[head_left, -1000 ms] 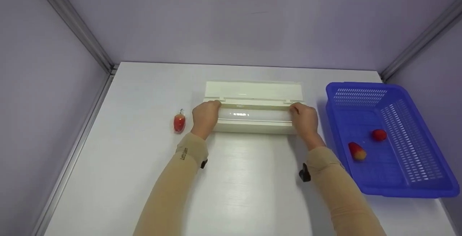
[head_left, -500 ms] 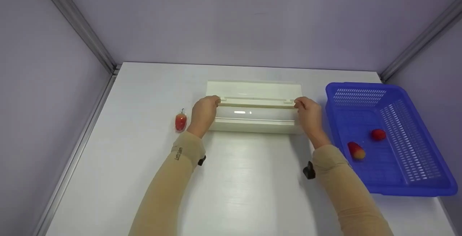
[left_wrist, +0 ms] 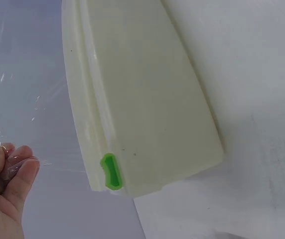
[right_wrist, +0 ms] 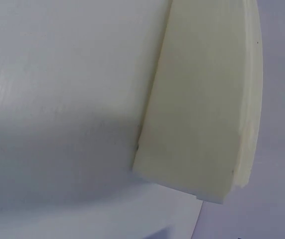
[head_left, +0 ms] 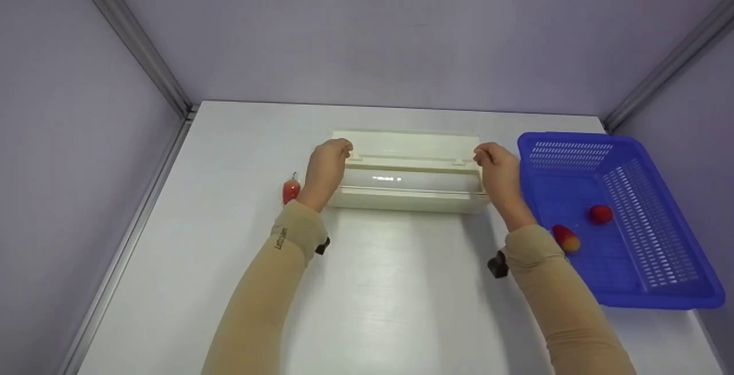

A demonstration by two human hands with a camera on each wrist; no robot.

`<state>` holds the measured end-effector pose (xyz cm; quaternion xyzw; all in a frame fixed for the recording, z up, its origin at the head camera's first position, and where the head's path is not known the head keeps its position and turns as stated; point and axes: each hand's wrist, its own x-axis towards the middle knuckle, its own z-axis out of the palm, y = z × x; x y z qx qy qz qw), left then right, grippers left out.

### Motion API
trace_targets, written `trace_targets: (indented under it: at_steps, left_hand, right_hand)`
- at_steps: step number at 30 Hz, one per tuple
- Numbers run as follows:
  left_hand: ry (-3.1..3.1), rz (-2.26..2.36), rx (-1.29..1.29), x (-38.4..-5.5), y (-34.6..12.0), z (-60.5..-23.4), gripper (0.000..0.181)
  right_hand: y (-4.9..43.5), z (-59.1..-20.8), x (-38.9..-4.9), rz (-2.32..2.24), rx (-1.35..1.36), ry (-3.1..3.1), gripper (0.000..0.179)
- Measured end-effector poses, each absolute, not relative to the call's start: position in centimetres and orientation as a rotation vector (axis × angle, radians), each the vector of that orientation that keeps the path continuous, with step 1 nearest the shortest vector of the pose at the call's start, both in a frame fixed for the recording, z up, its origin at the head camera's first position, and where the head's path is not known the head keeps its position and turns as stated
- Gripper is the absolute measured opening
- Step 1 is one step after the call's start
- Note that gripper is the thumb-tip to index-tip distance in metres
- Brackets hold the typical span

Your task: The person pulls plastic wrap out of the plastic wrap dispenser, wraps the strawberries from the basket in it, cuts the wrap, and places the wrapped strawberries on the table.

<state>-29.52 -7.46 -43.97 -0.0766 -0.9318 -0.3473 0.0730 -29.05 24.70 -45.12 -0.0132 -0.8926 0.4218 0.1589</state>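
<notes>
Left hand (head_left: 327, 168), at left end of cream box (head_left: 407, 202), clamps thumb and fingers together on clear film (left_wrist: 35, 112), gathered in fingertips. Right hand (head_left: 500, 177), near right end of box, pinches same film. Film extends between both grips, above box. Red fruit (head_left: 291, 190) lies left of box; blue basket (head_left: 659, 300) stands right.
</notes>
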Motion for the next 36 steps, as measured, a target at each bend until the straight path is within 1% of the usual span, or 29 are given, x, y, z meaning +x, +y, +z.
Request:
trace_targets:
  at_steps: [7, 17, 22, 29, 36]
  left_hand:
    - [-2.755, -1.022, -0.233, -30.0, -7.5, -42.2, 0.019]
    - [-2.682, -1.055, -0.277, -30.8, -7.3, -40.1, 0.022]
    - [-2.653, -1.034, -0.258, -31.2, -7.3, -39.0, 0.021]
    - [-2.61, -1.035, -0.232, -31.5, -7.3, -37.4, 0.02]
    - [-2.555, -1.003, -0.244, -31.8, -7.2, -35.7, 0.02]
  right_hand:
    - [24.8, -43.6, -29.6, 1.193, 0.008, -2.483, 0.017]
    - [25.1, -41.4, -30.5, 1.189, 0.036, -2.413, 0.018]
    - [24.9, -40.0, -31.0, 1.173, 0.05, -2.37, 0.016]
    - [24.9, -38.3, -31.5, 1.171, 0.042, -2.363, 0.02]
    - [25.0, -36.7, -31.7, 1.173, 0.103, -2.294, 0.019]
